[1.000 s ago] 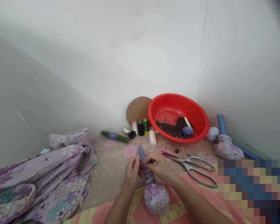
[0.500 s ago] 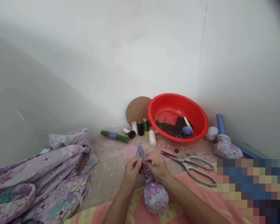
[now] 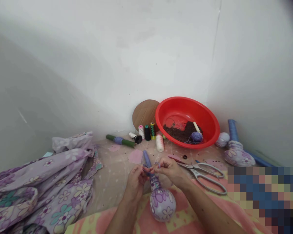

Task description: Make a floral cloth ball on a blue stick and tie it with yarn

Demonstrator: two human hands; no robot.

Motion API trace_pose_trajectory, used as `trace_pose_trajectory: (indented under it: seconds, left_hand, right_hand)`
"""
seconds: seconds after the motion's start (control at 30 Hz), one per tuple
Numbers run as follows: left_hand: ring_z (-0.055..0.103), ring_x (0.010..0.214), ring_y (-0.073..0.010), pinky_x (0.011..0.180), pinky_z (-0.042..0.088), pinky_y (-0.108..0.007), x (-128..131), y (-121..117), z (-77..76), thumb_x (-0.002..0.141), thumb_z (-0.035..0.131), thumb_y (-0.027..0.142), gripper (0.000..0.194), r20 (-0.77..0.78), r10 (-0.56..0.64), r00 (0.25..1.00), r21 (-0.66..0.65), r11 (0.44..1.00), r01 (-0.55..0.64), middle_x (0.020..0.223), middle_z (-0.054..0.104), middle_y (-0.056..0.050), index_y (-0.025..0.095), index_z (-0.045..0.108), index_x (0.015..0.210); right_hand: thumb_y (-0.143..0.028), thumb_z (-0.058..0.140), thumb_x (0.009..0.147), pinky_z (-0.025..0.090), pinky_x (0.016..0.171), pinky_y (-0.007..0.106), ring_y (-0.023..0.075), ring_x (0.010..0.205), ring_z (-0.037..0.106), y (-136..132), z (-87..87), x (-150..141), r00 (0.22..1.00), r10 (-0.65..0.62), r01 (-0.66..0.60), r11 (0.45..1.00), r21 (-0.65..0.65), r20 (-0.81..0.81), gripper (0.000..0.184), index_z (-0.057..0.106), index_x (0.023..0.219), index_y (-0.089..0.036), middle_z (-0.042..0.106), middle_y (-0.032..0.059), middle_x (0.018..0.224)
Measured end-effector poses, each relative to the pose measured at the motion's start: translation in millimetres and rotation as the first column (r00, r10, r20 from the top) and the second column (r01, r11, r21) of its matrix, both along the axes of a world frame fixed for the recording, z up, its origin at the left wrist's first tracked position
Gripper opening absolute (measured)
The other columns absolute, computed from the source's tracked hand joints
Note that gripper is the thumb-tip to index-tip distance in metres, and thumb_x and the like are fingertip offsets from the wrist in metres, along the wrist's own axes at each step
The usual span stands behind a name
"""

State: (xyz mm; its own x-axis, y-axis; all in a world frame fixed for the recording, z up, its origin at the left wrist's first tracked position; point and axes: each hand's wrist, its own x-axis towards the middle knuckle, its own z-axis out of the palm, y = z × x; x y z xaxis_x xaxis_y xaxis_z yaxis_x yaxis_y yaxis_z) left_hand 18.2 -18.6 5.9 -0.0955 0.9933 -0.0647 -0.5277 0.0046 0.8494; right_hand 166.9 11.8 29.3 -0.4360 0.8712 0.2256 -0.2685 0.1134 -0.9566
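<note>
A ball wrapped in lilac flowered cloth (image 3: 162,205) rests on the pink and yellow cloth, its bound neck rising away from me into a purple handle (image 3: 146,157). At the base of that handle my left hand (image 3: 136,178) is closed, fingertips pinched on purple yarn beside the handle. On the other side my right hand (image 3: 170,170) is closed in a pinch on a strand of purple yarn (image 3: 159,165), a little right of the handle. The yarn's exact path between the fingers is too small to make out.
Large scissors (image 3: 196,170) lie to the right. Behind are thread spools (image 3: 147,133), a green rod (image 3: 120,140) and a red basin (image 3: 187,101) holding dark material and a purple yarn ball (image 3: 196,137). Flowered fabric (image 3: 56,182) lies left; a similar wrapped piece (image 3: 238,152) lies right.
My right hand has drawn away from the handle toward the right, with the yarn between its fingers. My left hand stays close to the handle. The wrapped ball has barely shifted.
</note>
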Motion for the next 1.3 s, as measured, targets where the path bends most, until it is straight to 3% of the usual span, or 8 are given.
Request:
trace_pose_trajectory:
  seconds: [0.23, 0.37, 0.53, 0.77, 0.87, 1.03, 1.17, 1.3]
  left_hand:
    - [0.038, 0.038, -0.0033, 0.037, 0.027, -0.016, -0.9, 1.5, 1.1, 0.058, 0.062, 0.028, 0.029, 0.129, -0.014, 0.992, -0.064, 0.998, 0.023, 0.046, 0.037, 0.009, 0.016, 0.036, 0.055]
    - [0.027, 0.032, -0.0013, 0.033, 0.017, -0.015, -8.2, 5.3, -7.1, 0.061, 0.057, 0.033, 0.029, -0.019, -0.023, 1.0, -0.063, 0.998, 0.021, 0.044, 0.035, 0.009, 0.017, 0.033, 0.054]
    - [0.019, 0.03, -0.0005, 0.033, 0.007, -0.016, -14.1, 8.5, -11.8, 0.063, 0.054, 0.039, 0.032, -0.239, -0.021, 0.971, -0.064, 0.998, 0.006, 0.039, 0.032, 0.009, 0.017, 0.035, 0.051]
    - [0.021, 0.031, -0.0032, 0.035, 0.014, -0.017, -12.3, 8.2, -6.2, 0.065, 0.049, 0.041, 0.031, -0.503, 0.027, 0.864, -0.006, 0.999, -0.034, 0.037, 0.03, 0.009, 0.018, 0.037, 0.049]
    - [0.031, 0.037, -0.0067, 0.041, 0.023, -0.019, -10.4, 6.0, -3.1, 0.071, 0.044, 0.039, 0.03, -0.677, 0.123, 0.725, 0.123, 0.991, -0.054, 0.04, 0.037, 0.006, 0.017, 0.042, 0.05]
    - [0.041, 0.048, -0.0107, 0.05, 0.025, -0.021, -7.1, 0.4, -2.3, 0.076, 0.041, 0.033, 0.027, -0.866, 0.322, 0.383, 0.342, 0.94, -0.018, 0.049, 0.045, 0.002, 0.017, 0.049, 0.055]
    - [0.039, 0.046, -0.0105, 0.048, 0.022, -0.021, -2.4, -1.1, -3.5, 0.079, 0.036, 0.033, 0.029, -0.949, 0.259, 0.18, 0.274, 0.959, 0.069, 0.048, 0.043, 0.002, 0.018, 0.046, 0.056]
    - [0.045, 0.052, -0.0116, 0.051, 0.025, -0.021, -0.7, 1.2, 1.1, 0.082, 0.03, 0.034, 0.032, -0.984, 0.167, -0.064, 0.152, 0.97, 0.191, 0.055, 0.052, -0.001, 0.017, 0.049, 0.062]
  right_hand:
    - [-0.026, 0.061, 0.064, 0.029, 0.043, 0.021, 0.0083, 0.039, 0.043, 6.5, -17.6, -3.7, 0.989, 0.007, -0.017, 0.998, -0.063, -0.149, 0.02, 0.043, 0.061, -0.018, 0.05, -0.0056, 0.042]
    - [-0.027, 0.062, 0.063, 0.018, 0.039, 0.02, 0.0042, 0.036, 0.029, 6.4, -19.4, -2.8, 0.993, 0.036, -0.048, 0.992, -0.115, -0.109, 0.022, 0.042, 0.062, -0.018, 0.038, -0.0095, 0.041]
    - [-0.023, 0.062, 0.061, 0.014, 0.04, 0.02, 0.0033, 0.038, 0.023, 4.7, -18.4, -5.1, 0.996, 0.073, -0.078, 0.99, -0.118, -0.041, 0.022, 0.04, 0.059, -0.018, 0.031, -0.0103, 0.043]
    - [-0.021, 0.058, 0.062, 0.014, 0.04, 0.02, 0.0039, 0.038, 0.023, 8.3, -23.1, -5.5, 0.999, -0.03, 0.035, 0.994, -0.104, 0.044, 0.018, 0.041, 0.06, -0.017, 0.03, -0.0098, 0.044]
    - [-0.026, 0.059, 0.063, 0.013, 0.04, 0.021, 0.004, 0.038, 0.022, 9.4, -24.5, -6.8, 0.998, -0.038, 0.044, 0.992, -0.122, 0.054, 0.019, 0.042, 0.06, -0.017, 0.028, -0.0099, 0.043]
    - [-0.033, 0.056, 0.068, 0.012, 0.04, 0.021, 0.0037, 0.038, 0.019, 8.3, -21.4, -9.1, 1.0, 0.004, 0.0, 0.99, -0.143, 0.031, 0.024, 0.045, 0.056, -0.015, 0.025, -0.0094, 0.043]
    - [-0.036, 0.054, 0.071, 0.013, 0.039, 0.021, 0.0039, 0.036, 0.02, 9.4, -22.6, -7.9, 0.998, -0.009, -0.005, 0.98, -0.201, -0.068, 0.023, 0.052, 0.065, -0.014, 0.026, -0.0101, 0.04]
    - [-0.037, 0.05, 0.075, 0.018, 0.04, 0.021, 0.0059, 0.037, 0.031, 15.0, -27.3, -5.2, 0.991, -0.097, 0.079, 0.981, -0.176, -0.096, 0.025, 0.057, 0.073, -0.013, 0.039, -0.0062, 0.04]
